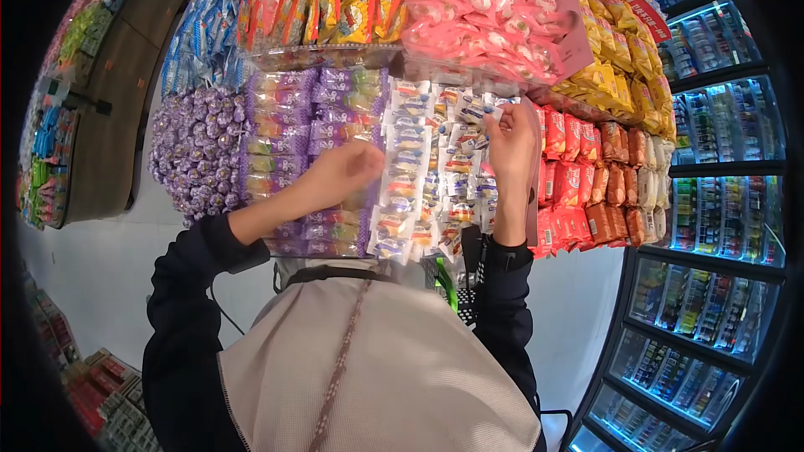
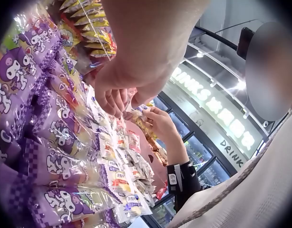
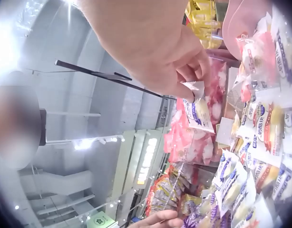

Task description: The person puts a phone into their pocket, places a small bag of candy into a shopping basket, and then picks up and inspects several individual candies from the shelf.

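Observation:
My right hand [image 1: 512, 144] pinches the corner of a small white snack packet [image 3: 199, 113] with blue print, between thumb and fingertips. The packet hangs above a bin of similar white packets [image 1: 408, 169], some with red print. In the head view my left hand [image 1: 347, 174] is over the border between these and the purple packets [image 1: 276, 138]. Its fingers hang loosely curled with nothing seen in them. The left wrist view shows my left hand [image 2: 118, 88] from behind, close to the right hand [image 2: 162, 124] and the row of packets.
Behind the white packets stand pink packets [image 1: 481, 12] and yellow-red packets [image 1: 352, 0]. Red packets [image 1: 569, 172] lie to the right beyond a clear divider [image 1: 533, 176]. Purple-wrapped lollipops [image 1: 197, 151] fill the left side. Lit drink fridges [image 1: 724, 209] line the far right.

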`<act>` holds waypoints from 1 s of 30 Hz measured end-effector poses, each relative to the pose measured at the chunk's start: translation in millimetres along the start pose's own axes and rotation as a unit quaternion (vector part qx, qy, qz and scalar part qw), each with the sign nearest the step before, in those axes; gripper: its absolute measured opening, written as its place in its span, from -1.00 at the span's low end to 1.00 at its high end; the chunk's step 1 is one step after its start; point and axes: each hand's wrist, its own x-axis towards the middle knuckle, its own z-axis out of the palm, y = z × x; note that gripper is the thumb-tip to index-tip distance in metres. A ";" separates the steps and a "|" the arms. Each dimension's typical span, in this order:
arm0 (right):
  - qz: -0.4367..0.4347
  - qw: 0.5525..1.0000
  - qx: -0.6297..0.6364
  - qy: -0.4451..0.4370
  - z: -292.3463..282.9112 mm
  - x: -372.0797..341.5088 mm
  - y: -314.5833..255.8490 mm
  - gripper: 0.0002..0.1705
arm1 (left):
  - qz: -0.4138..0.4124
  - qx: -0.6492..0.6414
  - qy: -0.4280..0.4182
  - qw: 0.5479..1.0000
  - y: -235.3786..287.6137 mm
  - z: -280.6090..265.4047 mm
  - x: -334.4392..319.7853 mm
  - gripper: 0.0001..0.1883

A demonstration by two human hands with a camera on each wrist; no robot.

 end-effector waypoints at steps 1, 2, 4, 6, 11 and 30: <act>0.002 1.000 -0.019 -0.005 4.9 3.0 0.7 -0.76 | 0.001 0.001 -0.005 1.000 0.6 -0.3 -1.7 -0.78; 0.005 0.999 -0.038 -0.010 10.6 4.5 3.4 -0.77 | 0.001 0.002 -0.009 1.000 0.9 -0.5 -3.8 -0.79; 0.003 0.996 -0.087 -0.021 15.5 6.0 0.8 -0.76 | 0.001 0.006 -0.013 1.000 0.8 -1.4 -7.2 -0.79; 0.034 0.998 -0.038 -0.048 17.7 8.0 -2.3 -0.75 | 0.003 0.013 -0.013 1.000 -0.9 -1.6 -8.7 -0.79; 0.051 0.995 -0.032 -0.077 21.6 16.9 1.0 -0.72 | 0.000 0.007 -0.014 1.000 -3.0 -0.5 -9.7 -0.79; 0.052 0.992 -0.015 -0.118 36.9 21.0 11.4 -0.69 | -0.006 0.015 -0.028 0.999 -2.9 4.2 -7.7 -0.78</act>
